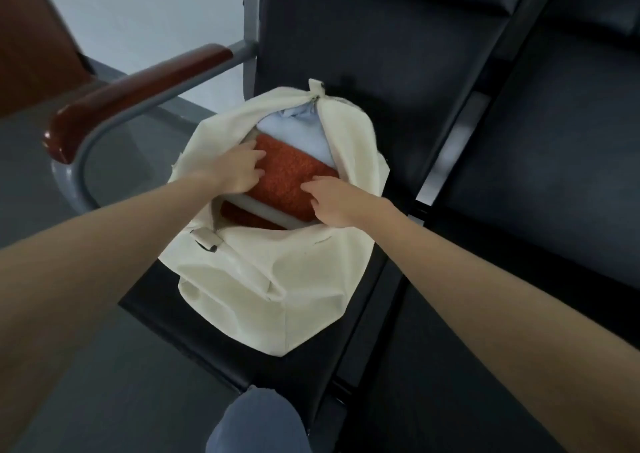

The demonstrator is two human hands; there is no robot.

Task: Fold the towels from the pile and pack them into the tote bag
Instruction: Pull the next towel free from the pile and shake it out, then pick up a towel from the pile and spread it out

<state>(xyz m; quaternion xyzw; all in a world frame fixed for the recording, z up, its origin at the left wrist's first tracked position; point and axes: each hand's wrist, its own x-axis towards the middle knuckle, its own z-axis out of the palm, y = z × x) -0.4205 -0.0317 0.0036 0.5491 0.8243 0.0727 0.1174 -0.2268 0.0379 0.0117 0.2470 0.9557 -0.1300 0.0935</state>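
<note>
Towels are mostly packed: the orange towel (pixel 291 175) sits on top in the cream tote bag (pixel 277 279), light blue towel (pixel 294 134) behind it, bag on a black seat (pixel 363 54). Left hand (pixel 239 172) and right hand (pixel 332 199) both press on the orange one, fingers bent over its ends. I'd push both ends down evenly, keeping the fold flat so it doesn't bunch against the zipper.
</note>
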